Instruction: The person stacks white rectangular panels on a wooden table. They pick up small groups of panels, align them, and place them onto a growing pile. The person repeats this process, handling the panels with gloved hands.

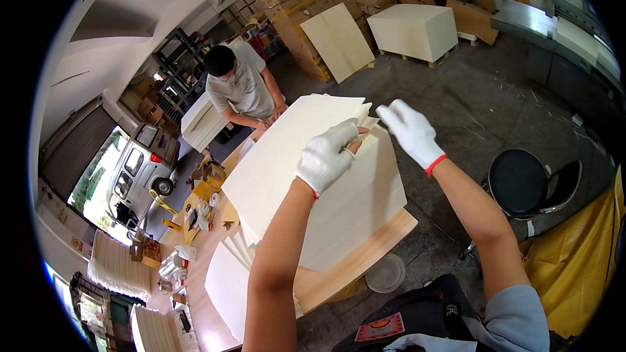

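Sheet stack (277, 153): edge handling, I judge, next calling for steadiness. Left hand (328, 154) curls atop, right hand (411, 132) curls beside; grips I cannot tell.

From a remote post, I monitored the left of two head-worn fisheye cameras, which looked down and forward, close above the left hand (326, 155) and right hand (411, 133), over a table (372, 246), and reached wide to a co-worker (242, 85) beyond and a van (147, 160) toward the curved left rim.
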`<state>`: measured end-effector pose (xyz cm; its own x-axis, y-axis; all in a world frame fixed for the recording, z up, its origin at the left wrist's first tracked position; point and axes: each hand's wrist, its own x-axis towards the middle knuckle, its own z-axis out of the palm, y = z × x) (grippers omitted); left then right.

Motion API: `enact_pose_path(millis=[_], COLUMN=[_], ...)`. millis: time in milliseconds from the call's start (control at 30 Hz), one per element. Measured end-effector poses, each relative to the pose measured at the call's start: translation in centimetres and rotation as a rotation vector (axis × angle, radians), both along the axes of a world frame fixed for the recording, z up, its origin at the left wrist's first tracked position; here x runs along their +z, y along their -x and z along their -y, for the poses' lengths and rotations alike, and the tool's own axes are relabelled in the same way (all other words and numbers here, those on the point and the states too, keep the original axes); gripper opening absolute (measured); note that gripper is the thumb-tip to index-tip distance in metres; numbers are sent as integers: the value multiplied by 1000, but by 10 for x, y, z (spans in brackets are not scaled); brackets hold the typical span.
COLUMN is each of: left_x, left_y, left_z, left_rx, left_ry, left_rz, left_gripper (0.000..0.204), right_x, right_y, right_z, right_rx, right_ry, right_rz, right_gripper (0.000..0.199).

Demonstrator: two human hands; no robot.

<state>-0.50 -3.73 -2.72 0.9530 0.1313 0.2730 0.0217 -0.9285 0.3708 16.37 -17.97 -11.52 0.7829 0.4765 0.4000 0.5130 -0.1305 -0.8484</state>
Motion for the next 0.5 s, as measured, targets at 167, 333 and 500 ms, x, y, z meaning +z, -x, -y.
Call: enact_pose_path(millis=[167,333,500], left_x=[-20,-26,-23], left_y=[1,-3,-25], left_z=[-5,-6,-14], left_rx=[-110,57,210], left_ry=[-267,-305,-320], left_rz=[323,247,103], left_gripper=[30,27,29], right_x=[6,17,15], right_y=[-3,3,-1], right_z=[13,10,9], right_rx=[-11,67,50], right_ry=[327,467,415], right_rz=[141,359,603], right_gripper=[58,57,53])
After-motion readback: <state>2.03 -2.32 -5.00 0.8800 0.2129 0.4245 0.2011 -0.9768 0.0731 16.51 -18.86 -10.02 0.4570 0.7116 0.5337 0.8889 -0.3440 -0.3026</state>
